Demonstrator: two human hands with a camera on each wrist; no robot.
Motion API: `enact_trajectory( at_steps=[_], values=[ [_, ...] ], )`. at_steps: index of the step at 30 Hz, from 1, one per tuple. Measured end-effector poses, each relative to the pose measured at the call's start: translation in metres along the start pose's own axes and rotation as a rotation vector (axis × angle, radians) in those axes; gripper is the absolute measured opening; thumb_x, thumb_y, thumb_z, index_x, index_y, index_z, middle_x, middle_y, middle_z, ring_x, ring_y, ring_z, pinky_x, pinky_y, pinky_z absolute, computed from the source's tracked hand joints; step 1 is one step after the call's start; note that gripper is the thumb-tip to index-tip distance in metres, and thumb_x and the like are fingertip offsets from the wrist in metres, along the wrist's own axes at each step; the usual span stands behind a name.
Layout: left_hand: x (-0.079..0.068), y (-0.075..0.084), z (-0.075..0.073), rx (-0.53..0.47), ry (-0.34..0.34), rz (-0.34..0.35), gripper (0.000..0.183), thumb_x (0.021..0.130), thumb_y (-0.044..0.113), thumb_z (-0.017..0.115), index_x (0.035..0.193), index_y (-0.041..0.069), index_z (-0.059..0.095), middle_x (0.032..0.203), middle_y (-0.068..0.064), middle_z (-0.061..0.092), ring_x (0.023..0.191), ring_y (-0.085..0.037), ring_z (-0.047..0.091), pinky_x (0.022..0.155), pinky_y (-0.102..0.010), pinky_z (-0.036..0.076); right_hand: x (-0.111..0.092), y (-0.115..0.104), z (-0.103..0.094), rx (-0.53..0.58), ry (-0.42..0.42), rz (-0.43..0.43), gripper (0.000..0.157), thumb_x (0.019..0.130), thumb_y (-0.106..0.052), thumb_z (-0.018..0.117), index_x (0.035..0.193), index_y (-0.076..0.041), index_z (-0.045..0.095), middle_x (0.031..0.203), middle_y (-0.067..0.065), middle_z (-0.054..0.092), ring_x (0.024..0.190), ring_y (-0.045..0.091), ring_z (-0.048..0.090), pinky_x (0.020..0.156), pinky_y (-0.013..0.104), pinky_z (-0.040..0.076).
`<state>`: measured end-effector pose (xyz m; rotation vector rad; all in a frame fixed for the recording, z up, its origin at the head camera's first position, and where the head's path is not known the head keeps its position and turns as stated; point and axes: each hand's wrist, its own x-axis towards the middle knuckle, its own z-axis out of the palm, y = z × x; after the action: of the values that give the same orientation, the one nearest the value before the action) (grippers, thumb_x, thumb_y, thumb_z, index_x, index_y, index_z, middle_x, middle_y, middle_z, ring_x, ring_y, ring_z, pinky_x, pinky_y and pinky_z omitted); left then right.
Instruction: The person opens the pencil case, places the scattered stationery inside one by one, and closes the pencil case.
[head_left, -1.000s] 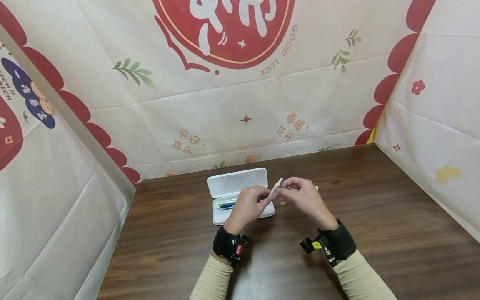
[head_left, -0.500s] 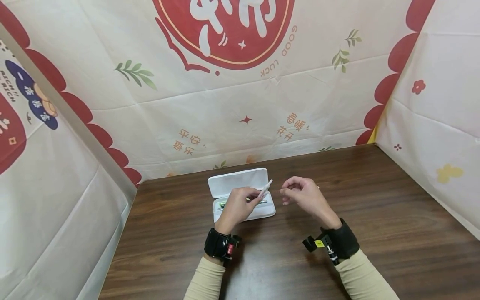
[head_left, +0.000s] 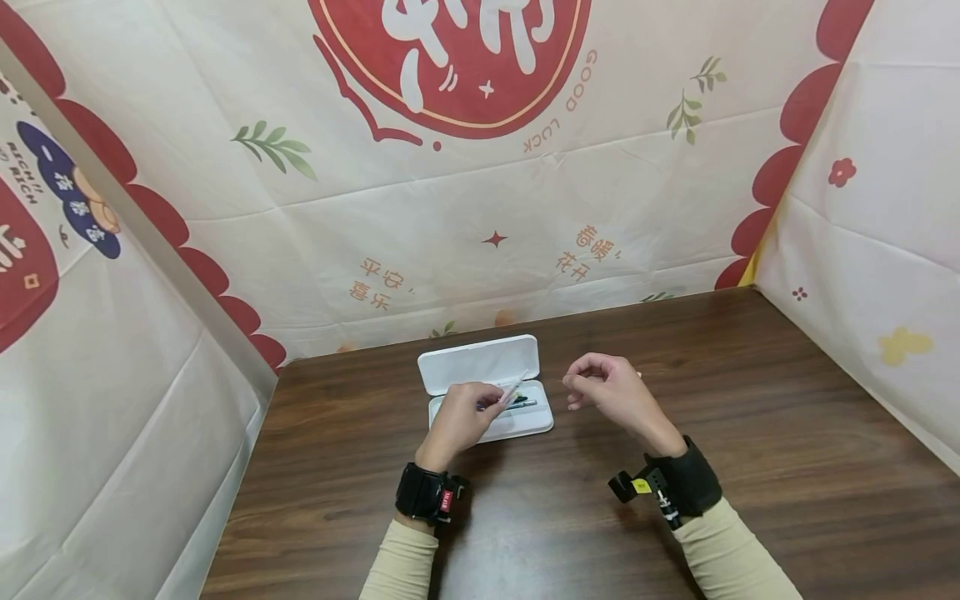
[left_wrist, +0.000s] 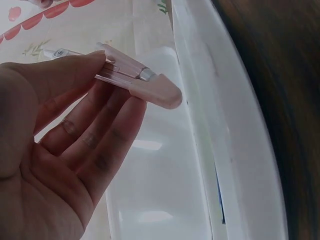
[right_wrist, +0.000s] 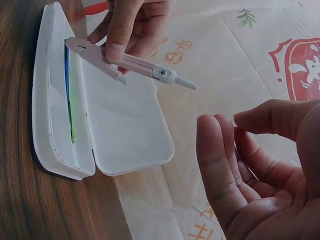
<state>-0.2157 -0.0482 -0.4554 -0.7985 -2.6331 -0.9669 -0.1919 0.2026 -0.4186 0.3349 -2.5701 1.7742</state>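
Held between my left thumb and fingers is a pink drawing compass (right_wrist: 134,66) with a grey joint and a short handle. My left hand (head_left: 456,417) is above the left part of a white pencil case (head_left: 517,429), whose lid (head_left: 480,365) stands open behind it. Slim pens or pencils (head_left: 522,405) lie inside the case, partly hidden by that hand. The right wrist view shows blue and green ones (right_wrist: 70,100). To the right of the case, my right hand (head_left: 618,402) hovers with its fingers loosely bent; I see nothing clear in its grasp.
A brown wooden table (head_left: 750,433) lies under both hands. Printed cloth (head_left: 450,192) hangs behind it and along both sides. A tiny pale thing (head_left: 639,374) shows just behind the right hand, mostly covered by it.
Both hands were at the compass a second ago. Since then my right hand has come away from it, and my left hand has carried it left and lower over the case.
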Motion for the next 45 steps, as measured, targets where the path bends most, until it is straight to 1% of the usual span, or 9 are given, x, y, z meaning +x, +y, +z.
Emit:
enact_trajectory(
  at_steps=[2,5,6,11,19,28,32,38,45],
  values=[
    [-0.001,-0.001,-0.002,0.005,0.008,-0.005,0.011,0.084,0.014,0.07,0.089,0.008,0.076,0.083,-0.003,0.075,0.071,-0.008,0.064,0.064,-0.029,0.056,0.0,0.0,0.0,-0.002,-0.001,0.006,0.017,0.09,-0.018,0.061,0.095,-0.002,0.064,0.09,0.017,0.068,0.07,0.023,0.068,0.068,0.04,0.059],
    [-0.002,-0.004,-0.004,0.016,0.013,-0.004,0.01,0.083,0.014,0.07,0.09,0.009,0.076,0.082,-0.003,0.075,0.071,-0.008,0.064,0.064,-0.029,0.056,-0.001,0.0,0.0,-0.008,0.001,0.006,0.017,0.09,-0.018,0.061,0.095,-0.002,0.064,0.089,0.016,0.067,0.071,0.023,0.068,0.067,0.036,0.059],
    [-0.003,-0.005,-0.005,0.017,0.011,-0.006,0.01,0.084,0.014,0.07,0.089,0.009,0.076,0.082,-0.002,0.075,0.071,-0.008,0.064,0.064,-0.03,0.056,-0.001,0.0,0.0,-0.008,0.001,0.009,0.017,0.09,-0.018,0.061,0.095,-0.002,0.064,0.089,0.016,0.067,0.071,0.023,0.068,0.066,0.033,0.058],
    [-0.003,-0.009,-0.01,0.007,-0.001,-0.017,0.011,0.084,0.014,0.069,0.091,0.008,0.076,0.083,-0.003,0.075,0.073,-0.008,0.064,0.066,-0.031,0.057,-0.001,-0.001,0.0,-0.007,-0.003,0.015,0.021,0.091,-0.019,0.061,0.096,0.001,0.063,0.09,0.018,0.067,0.071,0.023,0.068,0.065,0.031,0.058],
    [-0.004,-0.014,-0.015,-0.016,-0.013,-0.034,0.013,0.085,0.014,0.069,0.092,0.007,0.076,0.083,-0.004,0.075,0.074,-0.008,0.064,0.066,-0.031,0.058,0.0,0.0,-0.001,-0.02,-0.01,0.007,0.022,0.091,-0.021,0.061,0.096,0.001,0.063,0.091,0.019,0.067,0.072,0.023,0.067,0.066,0.03,0.058],
    [-0.007,-0.023,-0.016,0.005,-0.048,-0.094,0.013,0.085,0.016,0.069,0.092,0.009,0.076,0.082,-0.001,0.075,0.071,-0.006,0.062,0.062,-0.028,0.054,0.001,0.0,-0.002,-0.008,-0.014,0.013,0.024,0.09,-0.022,0.062,0.096,0.001,0.063,0.093,0.019,0.067,0.072,0.025,0.067,0.065,0.03,0.058],
    [-0.007,-0.027,-0.016,0.018,-0.052,-0.102,0.012,0.084,0.016,0.069,0.091,0.01,0.077,0.082,-0.001,0.075,0.071,-0.006,0.063,0.063,-0.028,0.055,0.001,-0.001,-0.002,-0.018,-0.018,0.018,0.024,0.091,-0.023,0.062,0.097,0.0,0.063,0.094,0.018,0.067,0.073,0.024,0.067,0.068,0.034,0.058],
    [-0.009,-0.029,-0.016,0.033,-0.068,-0.114,0.012,0.084,0.017,0.069,0.09,0.011,0.077,0.084,-0.001,0.075,0.073,-0.007,0.062,0.065,-0.03,0.054,0.001,-0.001,-0.002,-0.046,-0.02,0.017,0.026,0.091,-0.026,0.061,0.098,-0.002,0.063,0.092,0.018,0.067,0.073,0.022,0.067,0.076,0.048,0.056],
    [-0.011,-0.031,-0.019,0.018,-0.088,-0.145,0.01,0.084,0.015,0.069,0.089,0.01,0.077,0.082,-0.001,0.074,0.071,-0.007,0.062,0.064,-0.031,0.054,0.001,0.001,-0.003,-0.055,-0.012,0.014,0.024,0.091,-0.025,0.061,0.097,-0.003,0.063,0.091,0.016,0.068,0.072,0.021,0.068,0.075,0.05,0.056]
  ],
)
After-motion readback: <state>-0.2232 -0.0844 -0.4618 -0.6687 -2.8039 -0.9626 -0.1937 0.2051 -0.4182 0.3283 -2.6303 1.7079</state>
